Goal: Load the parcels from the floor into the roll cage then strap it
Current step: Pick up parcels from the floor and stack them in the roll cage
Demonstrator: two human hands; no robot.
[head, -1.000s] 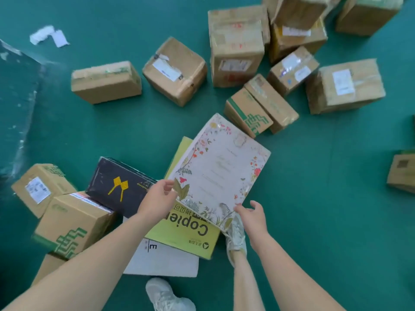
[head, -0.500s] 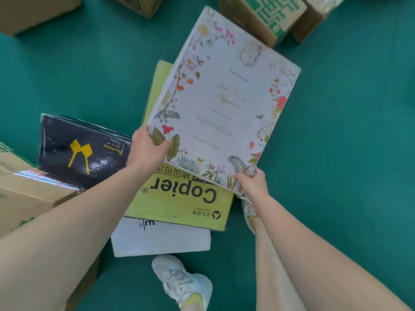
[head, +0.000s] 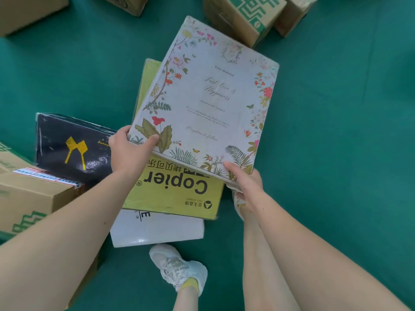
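A flat white box with a floral print (head: 208,97) is held tilted above the floor. My left hand (head: 130,151) grips its near left corner, thumb on top. My right hand (head: 244,178) grips its near right corner from below, thumb on the lid. Under it lies a yellow-green copier paper box (head: 173,191) on a white box (head: 157,230). A black box with a yellow bow mark (head: 71,147) lies to the left. The roll cage is not in view.
Brown cartons stand at the left (head: 29,198) and along the top, one with a green pattern (head: 244,16). My white shoe (head: 179,265) stands on the green floor (head: 336,131) near the white box. Open floor lies to the right.
Both hands have lifted the floral box off the pile and drawn it closer. The view has dropped nearer to the floor, so the far cartons have left the frame.
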